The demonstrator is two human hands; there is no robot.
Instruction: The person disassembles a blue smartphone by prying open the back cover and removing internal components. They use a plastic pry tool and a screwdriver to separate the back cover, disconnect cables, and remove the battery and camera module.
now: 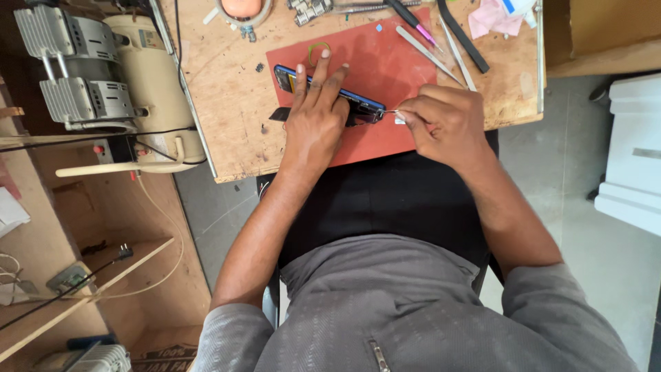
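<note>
My left hand (pixel 313 114) lies flat across the blue-edged phone (pixel 329 91), fingers spread and pointing toward twelve o'clock, pressing it onto the red mat (pixel 385 62) so it cannot slide; nothing is gripped, only pinned. The phone sits at the mat's centre, running from ten to four o'clock. My right hand (pixel 444 124), at three o'clock of it, pinches a thin metal tool (pixel 391 111) between thumb and forefinger, its tip at the phone's end, the other fingers curled in. Spare tweezers (pixel 427 54) lie at one o'clock within reach. A cream machine (pixel 141 83) with a small dark label stands at nine o'clock.
</note>
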